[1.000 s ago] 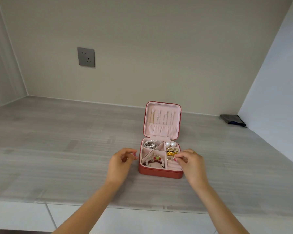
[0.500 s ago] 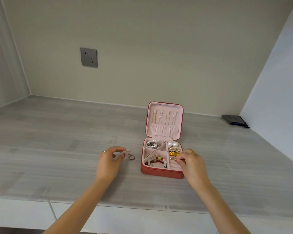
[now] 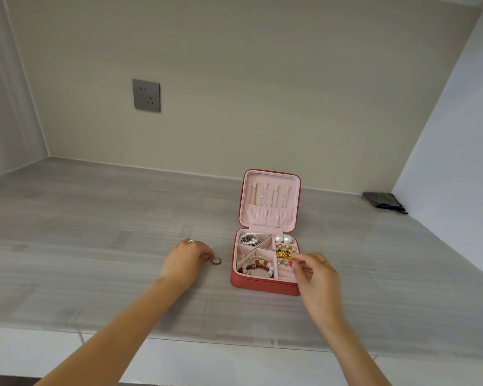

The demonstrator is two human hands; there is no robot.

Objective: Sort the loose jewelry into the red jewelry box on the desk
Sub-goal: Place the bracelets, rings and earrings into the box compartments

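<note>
The red jewelry box [image 3: 262, 286] stands open on the desk, its pink lid upright with several thin chains hanging in it. Its compartments hold a pearl strand [image 3: 250, 238], pearl studs [image 3: 283, 239], gold earrings [image 3: 284, 251] and a beaded bracelet [image 3: 255, 267]. My right hand [image 3: 317, 275] hovers over the box's right side, its curled fingertips at a small gold piece [image 3: 282, 262]; whether it grips the piece is unclear. My left hand [image 3: 185, 260] rests on the desk left of the box, its fingertips pinching the left edge of a loose ring [image 3: 215, 260].
The grey wood-grain desk [image 3: 95, 246] runs to walls at the back, left and right. A dark pouch [image 3: 384, 201] lies in the far right corner. A grey wall socket [image 3: 146, 95] sits on the back wall. The desk's front edge is near my forearms.
My left hand has moved left, away from the box, and the ring now shows on the desk at its fingertips. My right hand stays over the box's right compartments.
</note>
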